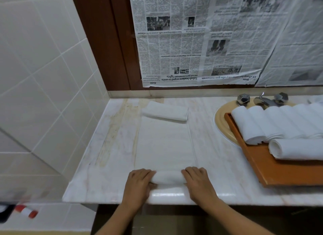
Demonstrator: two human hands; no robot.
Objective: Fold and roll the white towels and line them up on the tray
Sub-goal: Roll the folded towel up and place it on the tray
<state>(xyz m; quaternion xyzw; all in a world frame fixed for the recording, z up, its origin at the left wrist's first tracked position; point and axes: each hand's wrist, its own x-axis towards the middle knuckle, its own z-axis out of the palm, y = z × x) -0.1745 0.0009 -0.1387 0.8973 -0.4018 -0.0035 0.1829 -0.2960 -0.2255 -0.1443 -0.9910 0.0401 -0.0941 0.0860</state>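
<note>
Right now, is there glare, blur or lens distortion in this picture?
Head view: glare streaks the front edge of the counter below the towel roll; the red-capped bottle at lower left is blurred; the wide lens curves the wall tiles; small print on the newspaper is soft.

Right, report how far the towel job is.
Done: a row of rolled white towels on the orange wooden tray, plus a crosswise roll. In hand: left hand and right hand hold the long white towel by its rolled near end. Left: the folded white towel behind it.
</note>
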